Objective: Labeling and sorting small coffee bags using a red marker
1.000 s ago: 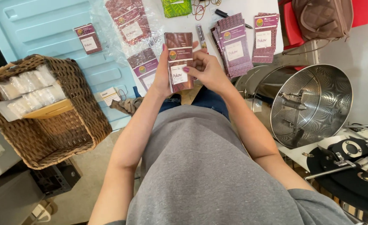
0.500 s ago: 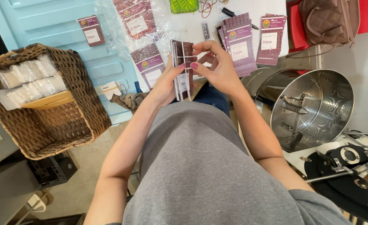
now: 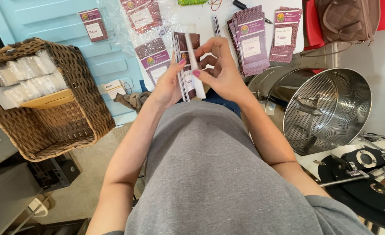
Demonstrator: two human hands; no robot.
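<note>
At the far left a wicker basket (image 3: 44, 104) sits beside the pale blue tabletop (image 3: 44, 21) and holds clear-wrapped packets (image 3: 25, 76). A single maroon pouch (image 3: 93, 25) lies flat further up, with two more under clear plastic (image 3: 144, 30). At centre, the left hand (image 3: 168, 85) cups a small stack of maroon pouches (image 3: 184, 65) held on edge, fingers curled round its back. The right hand (image 3: 221, 72) pinches a thin white card (image 3: 194, 65) between thumb and fingertips, its edge set against the stack. The work looks like slipping the card into or between pouches; doing so would call for keeping the stack steady and the card straight. Further right lie fanned piles of finished pouches (image 3: 251, 39), then a steel perforated drum (image 3: 332, 109).
</note>
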